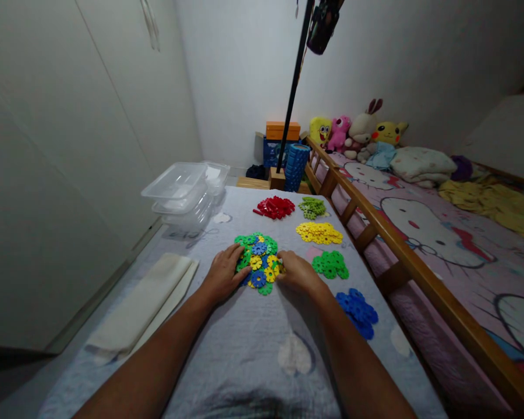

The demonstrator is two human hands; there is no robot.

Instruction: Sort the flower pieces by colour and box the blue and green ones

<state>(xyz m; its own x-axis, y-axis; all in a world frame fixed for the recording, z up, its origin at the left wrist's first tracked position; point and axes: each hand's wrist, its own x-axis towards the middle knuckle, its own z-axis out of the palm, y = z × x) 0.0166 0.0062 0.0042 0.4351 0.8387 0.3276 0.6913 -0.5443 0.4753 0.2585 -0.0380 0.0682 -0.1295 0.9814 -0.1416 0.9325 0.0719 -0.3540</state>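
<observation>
A mixed pile of green, blue and yellow plastic snowflake discs (258,263) lies in the middle of the cloth-covered table (244,349). My left hand (226,271) rests against the pile's left side, thumb and fingers apart, touching the discs. On the right side, my right hand (300,272) has its thumb and fingers curled around yellow and green discs at the pile's edge; how many is hidden. Sorted by colour on the right are blue discs (357,312), green discs (330,265), yellow discs (319,233) and light green pieces (311,207). Red pieces (275,207) lie at the back.
Clear plastic containers (179,195) are stacked at the back left. A folded beige cloth (142,305) lies on the left. The wooden bed rail (367,227) runs along the table's right side. A black pole (291,93) on a wooden base stands behind the table.
</observation>
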